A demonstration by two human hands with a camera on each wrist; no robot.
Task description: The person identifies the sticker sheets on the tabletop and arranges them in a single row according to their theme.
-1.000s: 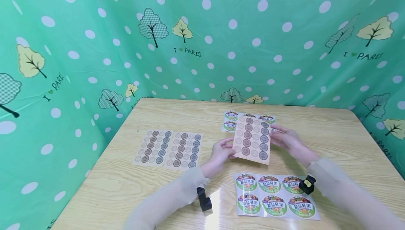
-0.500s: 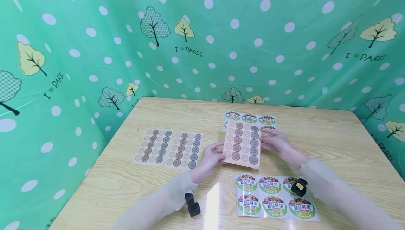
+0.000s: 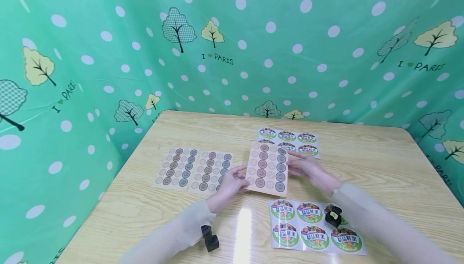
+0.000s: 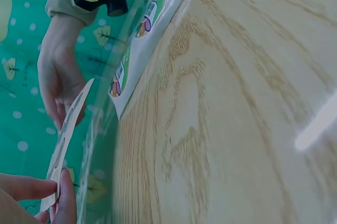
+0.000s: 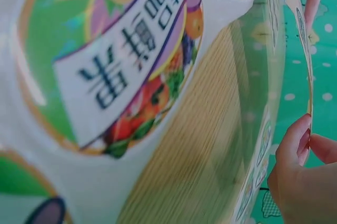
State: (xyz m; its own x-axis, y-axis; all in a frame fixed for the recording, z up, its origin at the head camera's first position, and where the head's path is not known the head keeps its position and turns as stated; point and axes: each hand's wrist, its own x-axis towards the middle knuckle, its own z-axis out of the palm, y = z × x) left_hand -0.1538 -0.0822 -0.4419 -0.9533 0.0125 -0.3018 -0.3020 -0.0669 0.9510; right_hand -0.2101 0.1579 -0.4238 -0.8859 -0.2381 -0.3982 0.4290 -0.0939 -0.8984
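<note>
A tan sticker sheet [image 3: 266,167] with columns of pale, brown and grey-blue round stickers is held raised over the table, slightly tilted. My left hand [image 3: 228,185] pinches its lower left edge; the left wrist view shows thumb and finger [image 4: 66,197] on either side of the sheet. On the opposite edge, my right hand [image 3: 309,170] pinches the sheet between thumb and fingers, as the right wrist view confirms. Two similar tan sheets lie side by side to the left, the outer one [image 3: 175,168] and the inner one [image 3: 207,171], which my left hand partly covers.
Behind the held sheet lies a fruit-label sticker sheet [image 3: 308,139], partly covered by it. Another fruit-label sheet [image 3: 314,227] lies nearer me, under my right forearm. The wooden table [image 3: 377,159] ends at a green patterned curtain [image 3: 239,70].
Both hands have carried the held sticker sheet left and slightly toward me, closer to the two tan sheets. More of the far fruit-label sheet now shows.
</note>
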